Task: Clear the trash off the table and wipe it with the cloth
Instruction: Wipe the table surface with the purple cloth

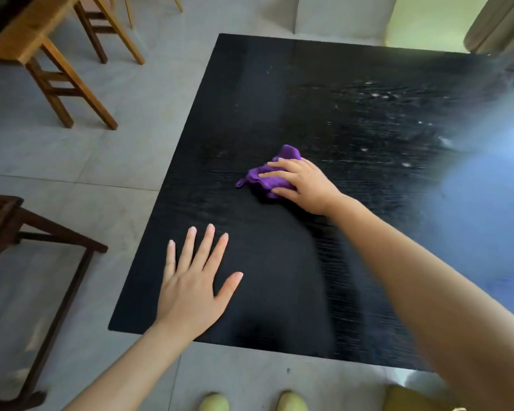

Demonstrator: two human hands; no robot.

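Cloth: crumpled purple microfibre cloth (266, 183), mid-way across the black wood-grain tabletop (264, 99).
Right hand (306, 185): fingers laid over the cloth, pressing, not clenched.
Left hand (190, 289): spread flat on the table, holding nothing.
Wiping: overlap strokes with the grain toward the pale specks (380, 96); under the glare, possibly crumbs or smears.

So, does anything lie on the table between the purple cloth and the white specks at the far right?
Nothing visible does. The right hand presses the purple cloth on the table; only bare black surface lies between it and the white specks. The left hand lies flat nearer, out of that path.
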